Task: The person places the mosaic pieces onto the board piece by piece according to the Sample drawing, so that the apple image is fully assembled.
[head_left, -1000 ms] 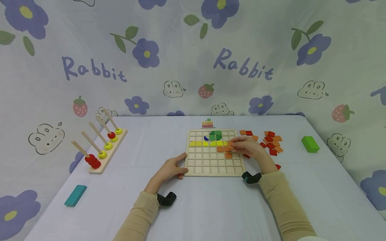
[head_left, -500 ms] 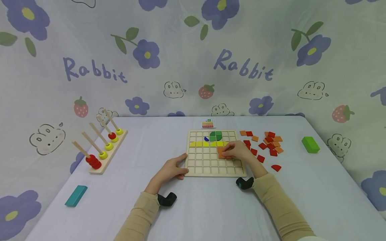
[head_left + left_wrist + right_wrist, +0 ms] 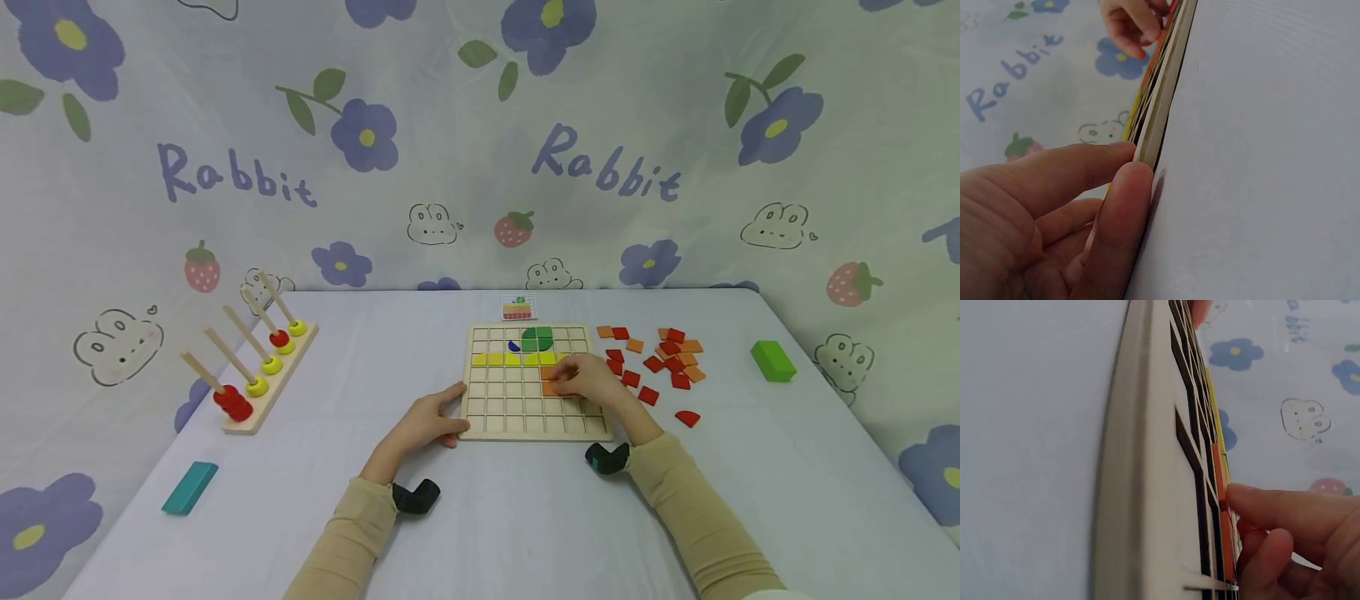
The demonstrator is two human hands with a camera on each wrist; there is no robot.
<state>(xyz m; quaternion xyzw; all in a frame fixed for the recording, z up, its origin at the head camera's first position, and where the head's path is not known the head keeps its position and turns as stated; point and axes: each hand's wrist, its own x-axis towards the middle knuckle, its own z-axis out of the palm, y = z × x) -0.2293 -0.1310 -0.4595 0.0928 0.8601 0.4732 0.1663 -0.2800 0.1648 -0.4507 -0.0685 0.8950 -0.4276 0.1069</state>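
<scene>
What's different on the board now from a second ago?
The right hand moved left and a bit nearer the person, carrying an orange tile. That tile now lies on the board, just below another orange one in the head view; I can't tell if it's fully let go. The left hand stayed at the board's left edge.

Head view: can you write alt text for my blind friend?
A right hand touches an orange tile on a wooden grid board; the left hand touches its left edge. Red and orange tiles lie to the right.
</scene>
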